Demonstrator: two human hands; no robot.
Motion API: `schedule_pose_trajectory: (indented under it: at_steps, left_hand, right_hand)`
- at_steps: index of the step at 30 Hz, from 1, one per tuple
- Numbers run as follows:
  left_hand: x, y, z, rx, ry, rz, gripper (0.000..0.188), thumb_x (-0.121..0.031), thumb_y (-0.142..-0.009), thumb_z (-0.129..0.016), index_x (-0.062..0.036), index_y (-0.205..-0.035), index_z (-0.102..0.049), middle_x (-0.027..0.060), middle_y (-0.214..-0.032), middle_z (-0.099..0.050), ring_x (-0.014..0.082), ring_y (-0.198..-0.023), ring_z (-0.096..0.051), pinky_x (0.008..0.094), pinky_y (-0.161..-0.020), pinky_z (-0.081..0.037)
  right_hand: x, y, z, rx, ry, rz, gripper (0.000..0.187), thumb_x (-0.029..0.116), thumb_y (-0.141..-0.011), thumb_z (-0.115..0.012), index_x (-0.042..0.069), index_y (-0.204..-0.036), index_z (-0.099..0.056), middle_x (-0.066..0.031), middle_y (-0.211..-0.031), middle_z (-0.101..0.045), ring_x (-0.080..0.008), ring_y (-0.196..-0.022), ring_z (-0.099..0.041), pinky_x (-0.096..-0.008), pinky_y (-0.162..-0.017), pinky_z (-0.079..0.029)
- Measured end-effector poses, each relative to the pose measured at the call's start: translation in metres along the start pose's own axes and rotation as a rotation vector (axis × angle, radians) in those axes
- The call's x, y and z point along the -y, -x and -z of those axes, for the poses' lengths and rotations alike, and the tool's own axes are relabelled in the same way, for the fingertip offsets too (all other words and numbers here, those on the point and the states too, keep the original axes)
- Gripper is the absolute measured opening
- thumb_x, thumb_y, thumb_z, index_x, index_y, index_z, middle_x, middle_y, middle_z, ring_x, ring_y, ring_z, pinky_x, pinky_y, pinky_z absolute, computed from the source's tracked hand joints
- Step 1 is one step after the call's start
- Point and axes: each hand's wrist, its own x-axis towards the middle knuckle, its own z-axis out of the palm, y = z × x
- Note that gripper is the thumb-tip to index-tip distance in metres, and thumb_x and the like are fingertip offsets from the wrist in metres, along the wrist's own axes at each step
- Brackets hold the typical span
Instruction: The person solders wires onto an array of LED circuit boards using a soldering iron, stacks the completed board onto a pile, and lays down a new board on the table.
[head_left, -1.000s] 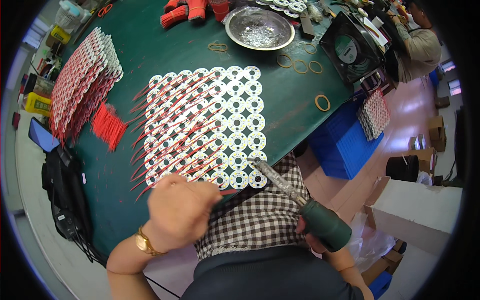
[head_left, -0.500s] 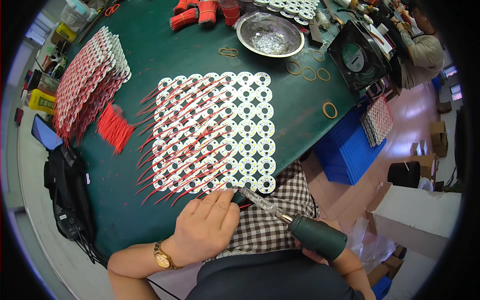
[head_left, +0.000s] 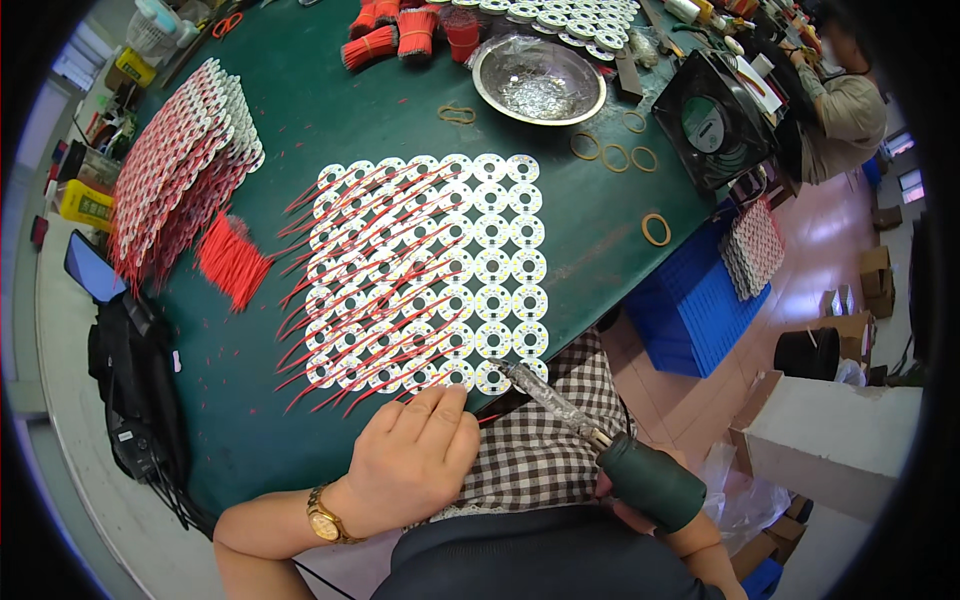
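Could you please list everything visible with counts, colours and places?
Table: one, green, centre
Wired panel: one, white, centre
Wires: many, red, across panel
Wire pile: one, red, beside panel
Bowl: one, silver, far side
Wire bundles: several, red, beside bowl
Other boards: many, white-red, left, top, right
Rubber bands: several, tan, right
Fan: one, black, upper right
Crate: one, blue, right of table
Bag: one, black, left
Co-worker: one, beige top, upper right
Soldering tool: one, green handle, lower right
Watch: one, gold, left wrist
Left hand: one, bare, by panel
Right hand: one, bare, behind tool
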Motion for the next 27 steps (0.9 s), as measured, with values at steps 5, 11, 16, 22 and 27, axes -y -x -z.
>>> schedule_pose_trajectory:
  at_steps: [5, 11, 16, 22, 27]
  left_hand:
    - [0.008, -0.005, 0.002, 0.013, 0.231, 0.094, 0.017, -0.007, -0.075, -0.073, -0.003, -0.089, -0.064, 0.0119, -0.098, -0.069, 0.0248, -0.082, -0.067, 0.0349, -0.065, -0.049]
    - [0.019, -0.009, 0.0, -0.042, 0.424, 0.307, 0.019, -0.003, -0.076, -0.075, -0.0068, -0.094, -0.07, 0.0082, -0.084, -0.067, 0.0228, -0.068, -0.063, 0.0333, -0.056, -0.047]
    - [0.018, -0.013, -0.006, -0.056, 0.576, 0.494, 0.007, -0.003, -0.082, -0.073, -0.0028, -0.087, -0.069, 0.0085, -0.072, -0.064, 0.0192, -0.058, -0.059, 0.0292, -0.054, -0.046]
    - [0.014, -0.018, -0.006, 0.012, 0.564, 0.591, 0.005, -0.003, -0.083, -0.07, -0.0019, -0.082, -0.065, 0.0063, -0.069, -0.062, 0.0135, -0.057, -0.055, 0.0263, -0.053, -0.042]
    - [0.014, -0.016, -0.008, -0.008, 0.58, 0.606, 0.006, -0.003, -0.084, -0.07, -0.0024, -0.081, -0.065, 0.0056, -0.068, -0.061, 0.0128, -0.056, -0.054, 0.026, -0.052, -0.042]
  right_hand:
    - [-0.009, 0.005, 0.0, 0.0, 0.095, 0.01, 0.051, 0.02, -0.064, -0.077, 0.006, -0.112, -0.067, -0.0078, -0.098, -0.07, -0.0262, -0.081, -0.07, -0.0336, -0.068, -0.056]
    - [-0.023, 0.011, -0.002, -0.051, 0.199, 0.063, 0.051, 0.02, -0.064, -0.078, 0.006, -0.111, -0.067, -0.0075, -0.095, -0.069, -0.0258, -0.076, -0.069, -0.0339, -0.064, -0.054]
    - [-0.016, 0.01, -0.003, -0.069, 0.064, 0.034, 0.045, 0.018, -0.066, -0.078, 0.006, -0.107, -0.068, -0.0059, -0.093, -0.069, -0.0255, -0.074, -0.068, -0.034, -0.062, -0.053]
    - [-0.013, -0.004, 0.0, -0.008, 0.154, 0.166, 0.037, 0.018, -0.067, -0.078, 0.006, -0.102, -0.069, -0.0051, -0.088, -0.07, -0.0212, -0.068, -0.069, -0.0289, -0.056, -0.053]
    - [-0.02, 0.006, -0.01, -0.059, -0.004, 0.023, 0.032, 0.014, -0.07, -0.071, 0.006, -0.101, -0.069, -0.0014, -0.084, -0.07, -0.0128, -0.075, -0.068, -0.0243, -0.066, -0.053]
